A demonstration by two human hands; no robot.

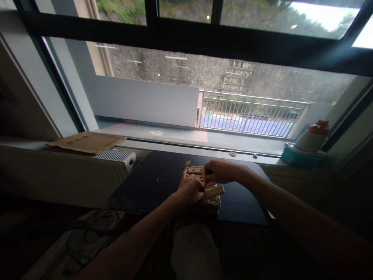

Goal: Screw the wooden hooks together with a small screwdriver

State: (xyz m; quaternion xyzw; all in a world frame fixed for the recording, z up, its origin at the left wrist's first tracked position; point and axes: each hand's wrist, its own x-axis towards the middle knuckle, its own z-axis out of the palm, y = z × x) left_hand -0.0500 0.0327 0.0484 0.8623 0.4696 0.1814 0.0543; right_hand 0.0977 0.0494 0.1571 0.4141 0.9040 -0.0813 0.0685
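Note:
A small wooden assembly (196,171) of pale blocks with holes stands on a dark table (151,190) by the window. My left hand (190,189) is closed round its lower part and steadies it. My right hand (219,171) is closed in a pinch at the top of the block, on something too small to name. More wooden pieces (215,192) lie just right of my left hand, over what looks like a clear bag (210,206). Several tiny screws or pegs (166,174) are scattered on the table to the left.
A white heater (118,156) and a flat cardboard sheet (87,142) sit on the sill at left. A teal and white object (305,149) stands on the sill at right. Cables (87,241) lie on the floor below left. A wide window faces a balcony railing.

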